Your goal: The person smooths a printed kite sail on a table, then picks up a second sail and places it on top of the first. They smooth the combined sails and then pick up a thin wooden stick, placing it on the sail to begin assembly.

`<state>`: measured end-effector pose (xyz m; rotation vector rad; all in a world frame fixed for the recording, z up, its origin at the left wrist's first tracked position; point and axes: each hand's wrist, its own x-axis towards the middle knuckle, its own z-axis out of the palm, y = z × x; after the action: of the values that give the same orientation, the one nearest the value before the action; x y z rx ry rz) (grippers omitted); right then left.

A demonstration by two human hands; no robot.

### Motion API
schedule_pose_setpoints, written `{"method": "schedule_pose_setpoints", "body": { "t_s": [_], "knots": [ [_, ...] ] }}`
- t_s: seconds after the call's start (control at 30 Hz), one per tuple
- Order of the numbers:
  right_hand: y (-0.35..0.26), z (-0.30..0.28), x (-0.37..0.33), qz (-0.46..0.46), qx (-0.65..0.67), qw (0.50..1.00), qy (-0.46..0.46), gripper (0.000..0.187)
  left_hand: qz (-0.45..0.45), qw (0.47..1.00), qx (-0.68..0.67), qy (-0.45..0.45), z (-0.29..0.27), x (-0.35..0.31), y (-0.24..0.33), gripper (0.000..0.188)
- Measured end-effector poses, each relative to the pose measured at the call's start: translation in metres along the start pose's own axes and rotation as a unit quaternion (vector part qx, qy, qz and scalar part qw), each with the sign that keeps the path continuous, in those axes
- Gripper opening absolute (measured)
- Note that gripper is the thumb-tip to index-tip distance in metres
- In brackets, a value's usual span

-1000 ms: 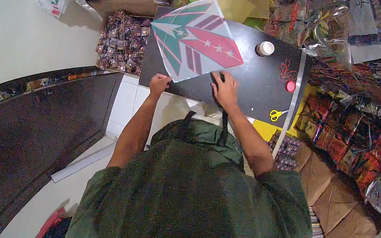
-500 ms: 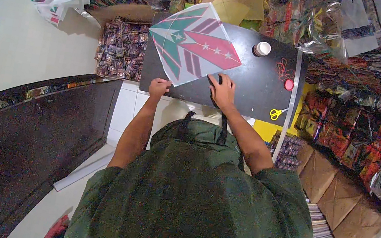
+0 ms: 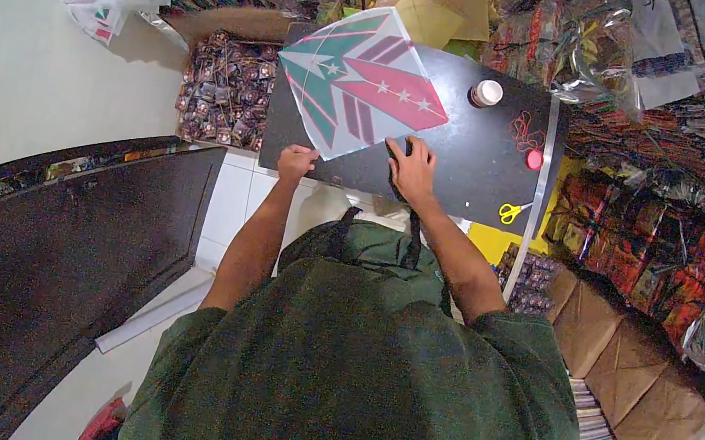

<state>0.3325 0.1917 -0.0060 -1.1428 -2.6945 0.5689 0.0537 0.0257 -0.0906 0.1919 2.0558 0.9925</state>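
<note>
I see left hand [image 3: 296,160] pinching the kite [image 3: 359,81] corner, right hand [image 3: 413,170] flat beside it; a tug could tear the paper

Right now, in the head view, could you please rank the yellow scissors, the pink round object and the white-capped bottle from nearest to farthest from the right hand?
From the right hand:
1. Yellow scissors, on its right, near the table edge.
2. White-capped bottle, ahead and slightly right; too close to the scissors to call.
3. Pink round object, farther right.

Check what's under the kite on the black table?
The diamond-shaped white kite with green and red stripes lies on the black tabletop, its far corner overhanging yellow paper sheets. Left hand touches its near edge. Anything beneath the kite is covered.
</note>
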Motion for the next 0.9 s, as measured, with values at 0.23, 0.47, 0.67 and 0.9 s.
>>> {"method": "schedule_pose_setpoints", "body": {
  "t_s": [0.23,0.47,0.67,0.9],
  "knots": [
    [0.004,-0.005,0.002,0.025,0.04,0.999,0.005,0.054,0.004,0.999,-0.032,0.014,0.002,-0.002,-0.004,0.029],
    [0.013,-0.005,0.001,0.035,0.026,0.999,0.026,0.047,0.01,1.0,0.017,0.013,0.0,0.012,-0.016,0.031],
    [0.009,-0.004,0.004,0.049,0.002,0.999,0.02,0.045,0.007,0.999,0.032,0.017,0.001,0.013,-0.018,0.032],
    [0.013,-0.002,0.004,0.045,0.008,0.998,0.039,0.043,0.001,1.0,0.01,0.019,0.003,-0.002,0.002,0.032]
  ]
}}
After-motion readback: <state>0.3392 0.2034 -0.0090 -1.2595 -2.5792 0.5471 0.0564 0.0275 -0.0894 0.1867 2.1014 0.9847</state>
